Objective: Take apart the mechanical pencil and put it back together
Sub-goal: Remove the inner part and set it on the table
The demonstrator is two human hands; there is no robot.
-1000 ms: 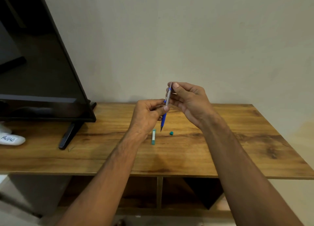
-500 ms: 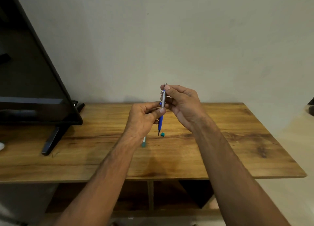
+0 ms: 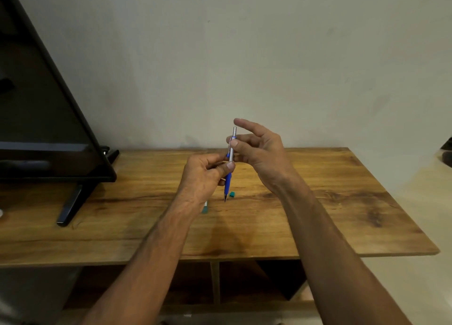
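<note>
A mechanical pencil [image 3: 228,181] with a blue grip and silver upper barrel stands nearly upright above the wooden table [image 3: 305,202], tip down. My left hand [image 3: 205,175] pinches its middle between thumb and fingers. My right hand [image 3: 259,148] holds the upper barrel near the clip with thumb and a finger, while its forefinger is lifted off above the silver top end. A small teal cap [image 3: 232,194] lies on the table just right of the pencil tip. A white-and-teal piece [image 3: 205,208] lies partly hidden behind my left wrist.
A black TV [image 3: 44,119] on a stand [image 3: 71,207] takes up the table's left side. A dark object [image 3: 446,153] shows at the right edge of the view. Open shelves sit under the tabletop.
My right forefinger has lifted off the pencil's top, exposing the silver end. The view has shifted, so the TV sits further left. The pencil stays upright in both hands.
</note>
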